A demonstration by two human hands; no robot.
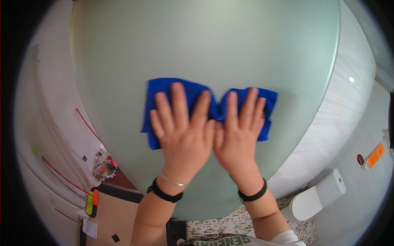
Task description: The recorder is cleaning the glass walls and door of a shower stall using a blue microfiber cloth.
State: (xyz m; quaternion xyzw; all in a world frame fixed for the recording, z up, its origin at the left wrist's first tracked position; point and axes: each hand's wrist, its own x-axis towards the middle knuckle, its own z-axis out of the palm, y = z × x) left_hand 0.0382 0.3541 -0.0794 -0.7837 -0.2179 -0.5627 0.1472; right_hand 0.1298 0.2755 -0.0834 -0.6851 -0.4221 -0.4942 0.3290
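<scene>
A blue cloth lies spread against a large frosted glass panel, with a fold dipping between my hands. My left hand rests flat on the cloth's left half, fingers spread and pointing up. On the right half, my right hand presses flat too, its fingers stretched out. The two thumbs meet or nearly meet in the middle. Black bands circle both wrists, and a silver bangle sits on the left one. The palms hide the lower middle of the cloth.
At the lower right, a white toilet stands by a grey wall with an orange sign. Small mosaic tiles cover the floor below. At the left are a red-and-yellow-green brush or broom head and a cluttered pile.
</scene>
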